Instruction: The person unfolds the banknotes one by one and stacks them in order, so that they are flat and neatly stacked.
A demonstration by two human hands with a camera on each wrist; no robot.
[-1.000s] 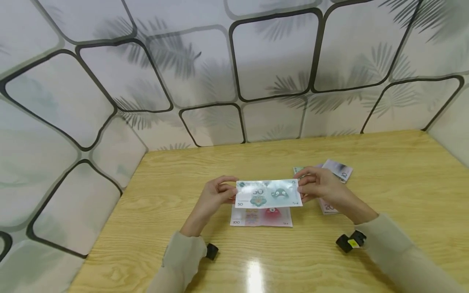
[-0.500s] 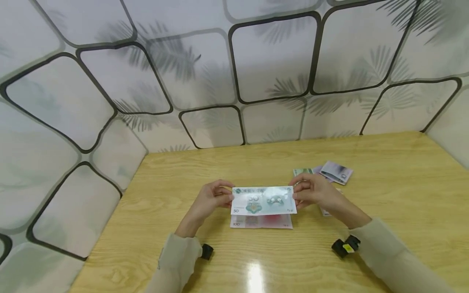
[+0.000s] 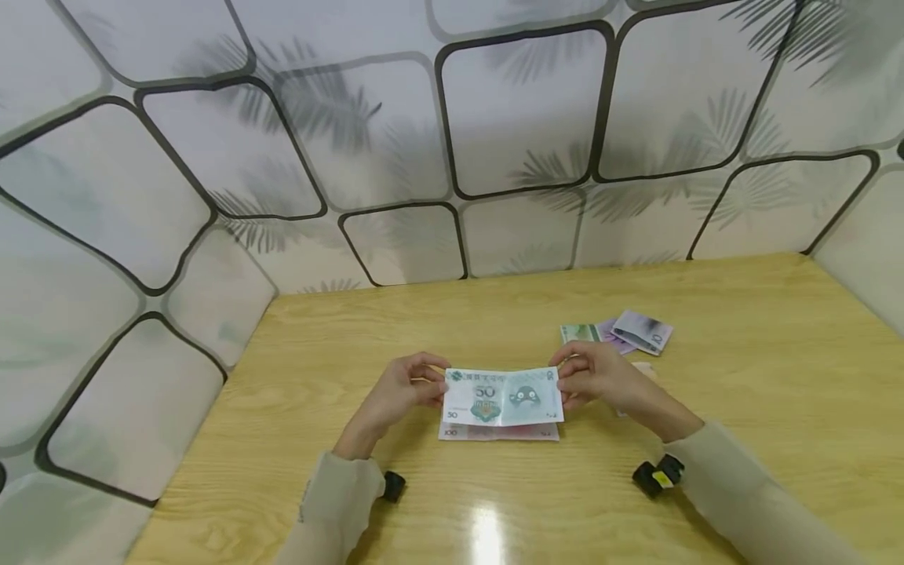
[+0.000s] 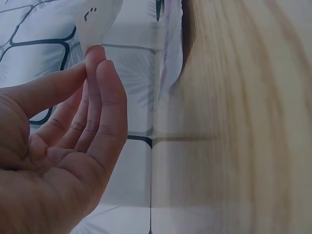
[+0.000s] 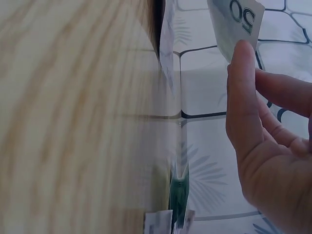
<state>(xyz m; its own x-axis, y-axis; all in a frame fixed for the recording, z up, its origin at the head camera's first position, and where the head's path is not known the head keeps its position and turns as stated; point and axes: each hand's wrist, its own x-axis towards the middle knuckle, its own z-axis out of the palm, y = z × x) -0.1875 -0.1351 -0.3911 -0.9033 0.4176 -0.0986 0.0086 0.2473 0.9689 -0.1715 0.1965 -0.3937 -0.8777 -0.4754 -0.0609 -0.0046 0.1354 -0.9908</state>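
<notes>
My left hand (image 3: 392, 399) pinches the left end of a green 50 play banknote (image 3: 503, 397) between thumb and fingers. At its other end my right hand (image 3: 609, 384) pinches the same note, whose printed face shows in the head view. The note is spread flat between both hands, with a faint crease down its middle. Below it lies a pink 100 banknote (image 3: 497, 434), mostly covered in this view. The right wrist view shows a corner marked 50 (image 5: 239, 22) above my fingertips, and the left wrist view shows the opposite corner (image 4: 97, 22).
Several folded notes lie at the back right: a green one (image 3: 579, 333) and a purple 10 note (image 3: 643, 332). Another note (image 3: 644, 369) is partly hidden by my right hand. Beneath everything is a wooden table (image 3: 318, 345), with a patterned wall (image 3: 523, 118) behind it.
Both hands have moved down and slightly left with the 50 banknote, which now covers more of the pink 100 banknote. The folded green note beyond my right hand shows more.
</notes>
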